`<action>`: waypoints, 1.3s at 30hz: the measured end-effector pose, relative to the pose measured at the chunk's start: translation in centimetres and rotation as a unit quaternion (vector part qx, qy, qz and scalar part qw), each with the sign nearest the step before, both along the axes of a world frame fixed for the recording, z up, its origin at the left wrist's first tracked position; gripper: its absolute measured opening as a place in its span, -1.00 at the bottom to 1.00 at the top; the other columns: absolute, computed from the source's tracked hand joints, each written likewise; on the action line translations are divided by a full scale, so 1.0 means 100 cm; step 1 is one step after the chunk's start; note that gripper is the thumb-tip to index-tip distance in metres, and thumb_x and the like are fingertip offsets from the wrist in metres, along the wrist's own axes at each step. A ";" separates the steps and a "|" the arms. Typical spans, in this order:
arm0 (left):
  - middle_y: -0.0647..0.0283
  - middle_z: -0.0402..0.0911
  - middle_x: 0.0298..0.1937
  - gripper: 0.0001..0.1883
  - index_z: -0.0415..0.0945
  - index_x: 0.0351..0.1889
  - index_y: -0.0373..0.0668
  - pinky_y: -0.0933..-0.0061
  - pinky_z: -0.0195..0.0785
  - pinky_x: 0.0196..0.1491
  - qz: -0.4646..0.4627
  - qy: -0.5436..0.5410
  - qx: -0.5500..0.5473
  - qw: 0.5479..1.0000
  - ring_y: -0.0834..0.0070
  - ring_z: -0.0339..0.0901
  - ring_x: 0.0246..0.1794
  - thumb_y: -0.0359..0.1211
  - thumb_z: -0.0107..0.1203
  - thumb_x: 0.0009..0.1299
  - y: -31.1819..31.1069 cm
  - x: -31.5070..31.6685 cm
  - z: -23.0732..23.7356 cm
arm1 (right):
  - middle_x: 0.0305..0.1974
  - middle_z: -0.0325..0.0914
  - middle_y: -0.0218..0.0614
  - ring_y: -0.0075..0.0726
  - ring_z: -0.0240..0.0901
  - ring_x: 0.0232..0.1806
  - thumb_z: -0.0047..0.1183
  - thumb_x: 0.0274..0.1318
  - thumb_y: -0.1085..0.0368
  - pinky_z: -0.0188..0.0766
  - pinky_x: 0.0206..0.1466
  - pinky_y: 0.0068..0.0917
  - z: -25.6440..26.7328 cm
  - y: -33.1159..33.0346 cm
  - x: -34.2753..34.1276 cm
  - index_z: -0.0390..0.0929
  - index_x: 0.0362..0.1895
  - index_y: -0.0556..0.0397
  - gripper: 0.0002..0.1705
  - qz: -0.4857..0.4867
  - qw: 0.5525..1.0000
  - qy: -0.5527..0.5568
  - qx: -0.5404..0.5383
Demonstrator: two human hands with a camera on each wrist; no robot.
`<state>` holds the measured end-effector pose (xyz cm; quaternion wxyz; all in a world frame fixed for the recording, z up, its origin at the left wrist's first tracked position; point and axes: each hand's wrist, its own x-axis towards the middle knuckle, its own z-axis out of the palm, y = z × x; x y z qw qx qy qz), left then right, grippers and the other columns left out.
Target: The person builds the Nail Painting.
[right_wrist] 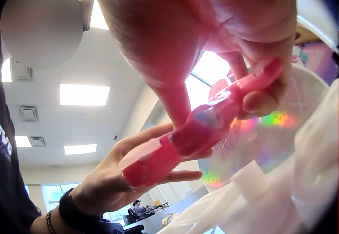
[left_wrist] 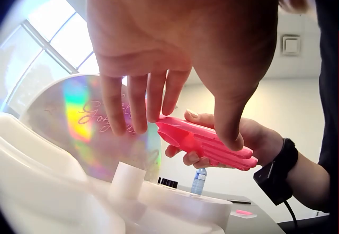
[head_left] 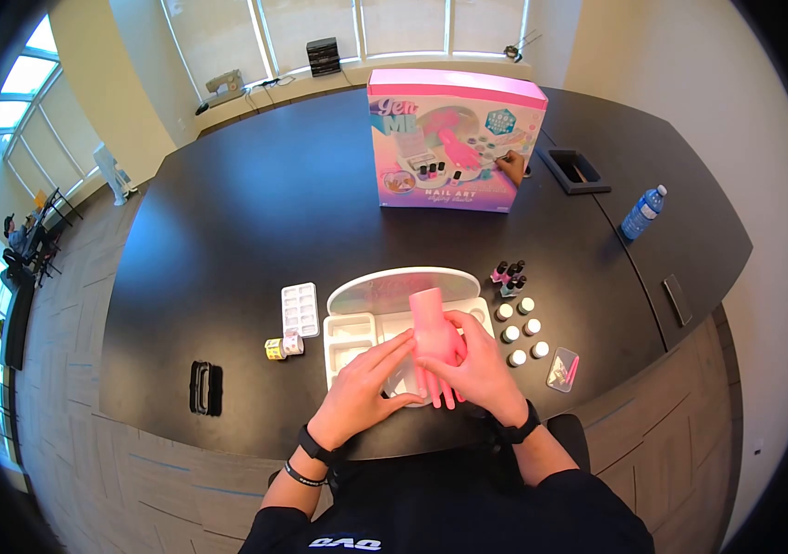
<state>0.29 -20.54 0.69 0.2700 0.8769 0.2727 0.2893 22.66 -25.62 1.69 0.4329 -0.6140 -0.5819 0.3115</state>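
One pink model hand (head_left: 428,319) is held above the white tray (head_left: 350,334) near the table's (head_left: 255,249) near edge, its wrist end toward the far edge and its fingers toward the near one. Right hand (head_left: 486,365) has it, thumb and fingers curled round its right side, so it lies leftward of that grip. Left hand (head_left: 363,383), fingers straight and unclosed, sits close on the other side; whether it touches I cannot tell.
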 end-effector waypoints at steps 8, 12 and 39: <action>0.12 0.52 0.57 -0.07 0.50 0.52 -0.17 0.12 0.46 0.47 0.010 0.004 -0.014 1.000 0.07 0.54 0.47 -0.23 0.65 0.14 0.001 -0.010 -0.005 | 0.24 0.54 0.01 0.06 0.62 0.22 0.40 0.23 0.24 0.60 0.24 -0.18 -0.018 0.003 0.001 0.49 0.39 0.26 -0.29 0.034 0.997 -0.013 0.063; 0.11 0.50 0.58 -0.06 0.49 0.53 -0.16 0.08 0.40 0.52 -0.007 0.013 -0.022 1.000 0.04 0.49 0.51 -0.22 0.65 0.14 0.006 -0.017 -0.010 | 0.24 0.54 0.01 0.07 0.62 0.21 0.34 0.23 0.30 0.58 0.25 -0.20 -0.028 0.003 0.003 0.50 0.40 0.26 -0.32 0.047 0.997 -0.027 0.057; 0.11 0.33 0.70 -0.05 0.27 0.70 -0.13 -0.01 0.13 0.67 -0.039 0.088 -0.052 0.994 -0.01 0.10 0.76 -0.24 0.50 0.35 0.022 -0.032 -0.023 | 0.19 0.60 0.00 0.16 0.64 0.19 0.36 0.27 0.24 0.59 0.27 -0.14 -0.046 0.012 -0.006 0.55 0.33 0.17 -0.41 0.042 0.996 -0.027 0.071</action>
